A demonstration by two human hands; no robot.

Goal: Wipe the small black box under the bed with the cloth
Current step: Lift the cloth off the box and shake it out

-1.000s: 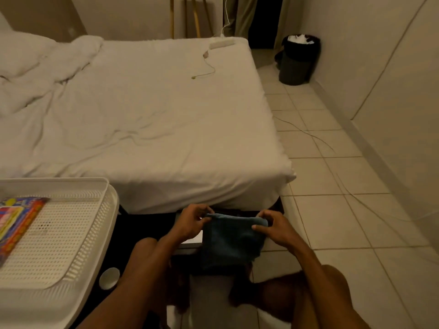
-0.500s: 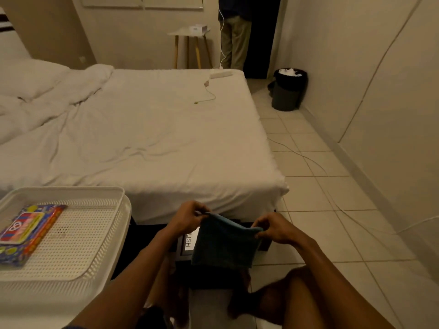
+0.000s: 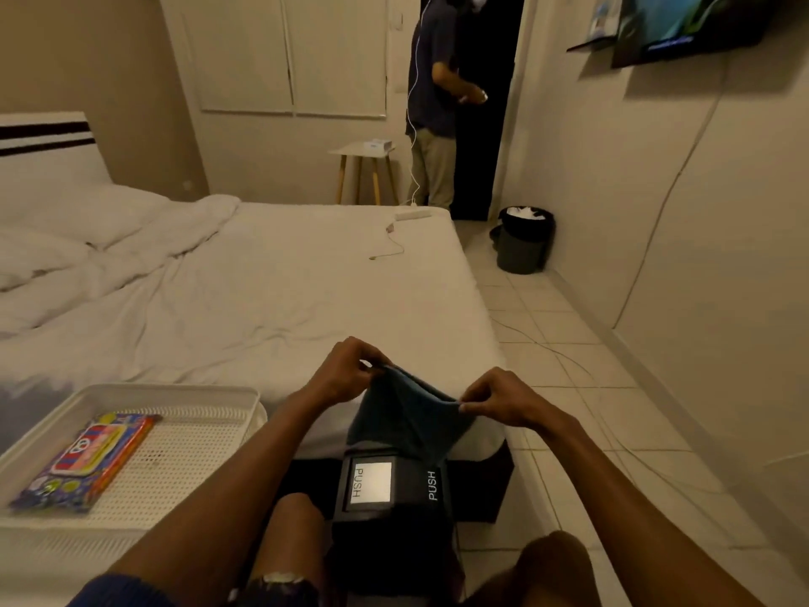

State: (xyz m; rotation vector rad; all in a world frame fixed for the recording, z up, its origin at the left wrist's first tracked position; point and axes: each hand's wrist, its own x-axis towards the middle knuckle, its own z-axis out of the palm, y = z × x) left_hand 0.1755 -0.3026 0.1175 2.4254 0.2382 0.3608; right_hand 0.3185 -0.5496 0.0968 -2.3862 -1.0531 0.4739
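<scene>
Fingers of the left hand [image 3: 346,372] are pressed together in a pinch on one upper corner of the dark teal cloth [image 3: 405,414], and the right hand [image 3: 497,400] pinches the opposite corner the same way, thumb against curled fingers. The cloth hangs slack between them, sagging in the middle, in front of the foot of the bed [image 3: 262,308]. Its lower edge drapes just above, perhaps touching, the small black box [image 3: 394,497]; contact is hard to judge. The box sits on the floor at the bed's foot corner, between the person's knees, its top showing two "PUSH" labels and a pale square panel. Its near part is lost in shadow, and the cloth covers its far edge. A white perforated tray [image 3: 184,457] at the left, cut off by the frame, holds a colourful packet [image 3: 87,457].
</scene>
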